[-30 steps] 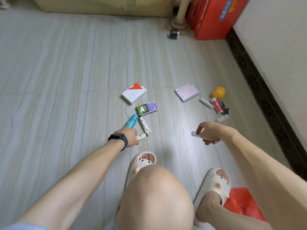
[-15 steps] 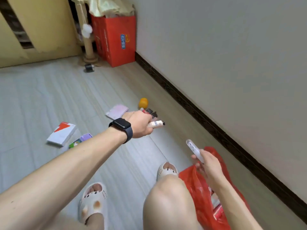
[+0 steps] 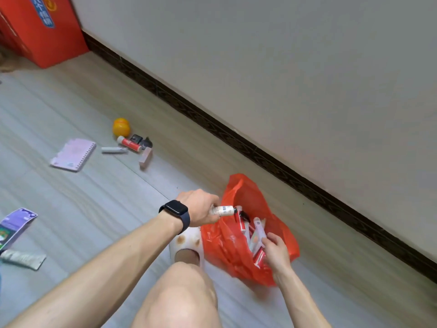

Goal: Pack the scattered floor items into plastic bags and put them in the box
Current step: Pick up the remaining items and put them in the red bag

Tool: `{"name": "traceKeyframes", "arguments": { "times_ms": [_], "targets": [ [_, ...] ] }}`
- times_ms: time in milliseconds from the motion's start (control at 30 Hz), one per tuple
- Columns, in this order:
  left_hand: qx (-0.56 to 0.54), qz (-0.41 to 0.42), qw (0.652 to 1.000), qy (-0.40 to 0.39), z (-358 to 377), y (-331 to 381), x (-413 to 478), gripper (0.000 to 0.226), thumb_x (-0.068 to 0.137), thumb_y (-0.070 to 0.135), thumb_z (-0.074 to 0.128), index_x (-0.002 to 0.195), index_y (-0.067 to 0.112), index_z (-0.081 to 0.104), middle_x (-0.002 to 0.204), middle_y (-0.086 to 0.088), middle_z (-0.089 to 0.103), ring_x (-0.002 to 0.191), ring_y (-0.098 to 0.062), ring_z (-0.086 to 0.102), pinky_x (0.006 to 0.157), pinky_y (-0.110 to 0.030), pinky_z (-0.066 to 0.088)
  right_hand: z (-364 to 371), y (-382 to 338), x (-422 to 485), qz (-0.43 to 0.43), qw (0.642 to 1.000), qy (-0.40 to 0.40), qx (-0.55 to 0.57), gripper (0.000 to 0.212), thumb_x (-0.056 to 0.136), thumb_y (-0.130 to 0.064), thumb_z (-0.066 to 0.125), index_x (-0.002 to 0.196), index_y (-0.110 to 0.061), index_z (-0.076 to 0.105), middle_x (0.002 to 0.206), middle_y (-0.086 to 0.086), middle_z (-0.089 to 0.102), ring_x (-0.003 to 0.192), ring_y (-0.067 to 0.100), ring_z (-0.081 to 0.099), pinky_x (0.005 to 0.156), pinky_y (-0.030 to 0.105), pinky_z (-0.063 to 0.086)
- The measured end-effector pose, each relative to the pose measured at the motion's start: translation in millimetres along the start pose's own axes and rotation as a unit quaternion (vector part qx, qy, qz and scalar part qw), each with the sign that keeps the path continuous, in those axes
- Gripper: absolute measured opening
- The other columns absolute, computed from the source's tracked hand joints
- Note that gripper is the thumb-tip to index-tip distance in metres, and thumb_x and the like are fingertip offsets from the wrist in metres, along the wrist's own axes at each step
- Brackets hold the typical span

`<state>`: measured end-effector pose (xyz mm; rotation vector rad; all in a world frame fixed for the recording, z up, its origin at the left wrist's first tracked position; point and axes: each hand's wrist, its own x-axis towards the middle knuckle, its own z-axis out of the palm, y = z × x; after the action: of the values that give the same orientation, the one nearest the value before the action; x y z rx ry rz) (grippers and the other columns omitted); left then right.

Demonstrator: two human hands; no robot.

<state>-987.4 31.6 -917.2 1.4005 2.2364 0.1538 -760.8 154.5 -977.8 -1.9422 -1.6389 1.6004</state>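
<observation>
1. At the red bag's [image 3: 220, 247] 10 o'clock rim, the left hand [image 3: 201, 207] pinches a small tube [image 3: 222, 210].
2. Light, stiff, likely slick: grip mid-barrel.
3. The right hand [image 3: 275, 249] sits inside; its fingers' hold is unclear.

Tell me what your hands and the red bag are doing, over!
Left grip holds white tube at red bag mouth. Right grip pinches white stick inside bag. Notebook, orange ball lie apart, not blocking.

The bag [image 3: 220, 247] is set by the wall [image 3: 260, 67], right of the notebook [image 3: 73, 154]; the ball [image 3: 121, 127] is laid behind both.
</observation>
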Motion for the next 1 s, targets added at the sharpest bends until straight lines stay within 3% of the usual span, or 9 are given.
{"name": "traceKeyframes", "arguments": {
  "times_ms": [100, 233, 333, 500, 567, 633, 733, 833, 1000],
  "targets": [
    [-0.020, 0.019, 0.999, -0.021, 17, 7, 15, 0.032, 0.081, 0.052, 0.061, 0.110, 0.037, 0.061, 0.093, 0.003, 0.068, 0.088, -0.026, 0.064, 0.063, -0.029, 0.040, 14, -8, -7, -0.026, 0.998, -0.049, 0.015, 0.022, 0.099, -0.034, 0.056, 0.113, -0.017, 0.063, 0.112, -0.001, 0.069, 0.087, 0.010, 0.066, 0.070, 0.024, 0.046],
    [-0.039, 0.064, 0.997, -0.037, 44, 12, 24, 0.035, 0.084, 0.053, 0.059, 0.116, 0.039, 0.059, 0.105, 0.007, 0.065, 0.099, -0.022, 0.062, 0.061, -0.029, 0.041, 32, -14, -19, -0.016, 0.978, -0.173, 0.113, 0.023, 0.100, -0.039, 0.053, 0.114, -0.026, 0.065, 0.100, 0.001, 0.076, 0.082, 0.021, 0.071, 0.067, 0.030, 0.049],
    [-0.026, 0.089, 0.995, -0.030, 64, 24, 27, 0.036, 0.088, 0.053, 0.055, 0.119, 0.036, 0.060, 0.107, 0.006, 0.062, 0.103, -0.021, 0.060, 0.061, -0.026, 0.035, 38, -8, -13, -0.043, 0.989, -0.122, 0.077, 0.019, 0.096, -0.022, 0.063, 0.109, -0.010, 0.070, 0.081, 0.006, 0.073, 0.067, 0.017, 0.065, 0.058, 0.025, 0.050],
    [0.038, 0.181, 0.980, 0.074, 97, 19, 51, 0.044, 0.085, 0.047, 0.058, 0.122, 0.023, 0.060, 0.133, -0.005, 0.055, 0.124, -0.029, 0.052, 0.100, -0.041, 0.042, 13, -5, 19, -0.029, 0.995, 0.040, 0.087, 0.018, 0.096, -0.024, 0.061, 0.089, -0.009, 0.069, 0.078, 0.009, 0.072, 0.057, 0.014, 0.056, 0.055, 0.028, 0.046],
    [0.128, 0.210, 0.967, 0.067, 101, 13, 64, 0.060, 0.084, 0.047, 0.060, 0.138, 0.022, 0.050, 0.156, -0.011, 0.034, 0.145, -0.029, 0.028, 0.118, -0.051, 0.017, 0, -7, 32, -0.026, 0.989, 0.125, 0.073, 0.021, 0.096, -0.029, 0.059, 0.089, -0.011, 0.067, 0.071, 0.005, 0.069, 0.059, 0.017, 0.059, 0.063, 0.036, 0.050],
    [0.204, 0.209, 0.956, 0.018, 105, 8, 76, 0.071, 0.091, 0.049, 0.051, 0.152, 0.021, 0.029, 0.164, -0.009, 0.006, 0.151, -0.024, -0.001, 0.117, -0.053, -0.010, -6, -9, 43, -0.024, 0.987, 0.152, 0.041, 0.019, 0.095, -0.031, 0.060, 0.095, -0.013, 0.066, 0.074, 0.004, 0.070, 0.064, 0.017, 0.065, 0.072, 0.039, 0.054],
    [0.258, 0.161, 0.951, -0.050, 105, 0, 82, 0.065, 0.095, 0.049, 0.044, 0.152, 0.022, 0.028, 0.164, -0.007, 0.001, 0.151, -0.022, -0.009, 0.114, -0.055, -0.017, -5, -4, 56, -0.040, 0.992, 0.069, -0.093, 0.019, 0.093, -0.029, 0.063, 0.107, -0.017, 0.067, 0.098, -0.004, 0.071, 0.092, 0.016, 0.067, 0.084, 0.033, 0.050],
    [0.238, 0.145, 0.959, -0.054, 103, -4, 70, 0.063, 0.096, 0.048, 0.044, 0.152, 0.025, 0.027, 0.164, -0.007, 0.003, 0.151, -0.023, -0.006, 0.117, -0.056, -0.011, 2, 3, 58, -0.047, 0.948, -0.015, -0.315, 0.028, 0.090, -0.034, 0.063, 0.116, -0.025, 0.068, 0.118, -0.001, 0.070, 0.111, 0.022, 0.062, 0.089, 0.031, 0.045],
    [0.228, 0.093, 0.967, -0.069, 74, -25, 25, 0.063, 0.098, 0.047, 0.039, 0.155, 0.036, 0.014, 0.164, -0.006, 0.007, 0.151, -0.023, 0.001, 0.118, -0.058, -0.005, 24, -39, 23, -0.162, 0.925, -0.074, -0.334, 0.025, 0.091, -0.033, 0.059, 0.115, -0.032, 0.068, 0.117, -0.006, 0.070, 0.110, 0.017, 0.064, 0.095, 0.030, 0.045]
  ]
}}
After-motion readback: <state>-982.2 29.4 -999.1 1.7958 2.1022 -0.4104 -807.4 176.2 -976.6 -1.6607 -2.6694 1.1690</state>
